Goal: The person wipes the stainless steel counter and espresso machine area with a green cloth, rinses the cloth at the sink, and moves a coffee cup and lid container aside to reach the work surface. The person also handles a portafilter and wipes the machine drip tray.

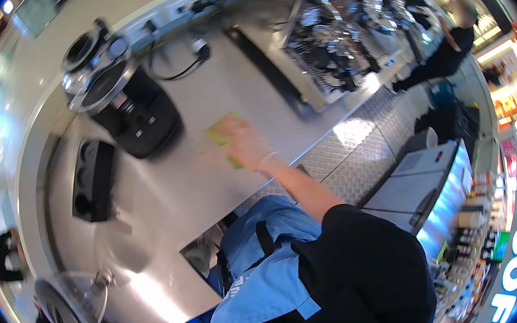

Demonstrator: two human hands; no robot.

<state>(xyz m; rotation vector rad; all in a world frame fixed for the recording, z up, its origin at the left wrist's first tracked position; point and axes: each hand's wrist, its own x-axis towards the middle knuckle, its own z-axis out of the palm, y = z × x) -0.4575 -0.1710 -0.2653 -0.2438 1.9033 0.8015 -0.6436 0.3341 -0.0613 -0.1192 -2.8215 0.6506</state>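
Note:
My right hand (pixel 242 143), smeared by motion, lies over a green cloth (pixel 222 131) on the steel counter (pixel 210 187). Green shows beyond the fingertips and beside the palm, so the hand is on the cloth and pressing it to the metal. My bare right forearm (pixel 304 188) reaches in from a black sleeve. To the left of the hand stands a black coffee grinder (pixel 143 117) with a clear hopper. My left hand is out of view.
A black holder with round wells (pixel 93 182) sits left of the grinder. A cable (pixel 180 75) lies behind it. Beyond a dark strip (pixel 267 70) stands a large metal machine (pixel 346 34). A clear round hopper (pixel 73 307) is at lower left. Another person (pixel 451 47) stands at far right.

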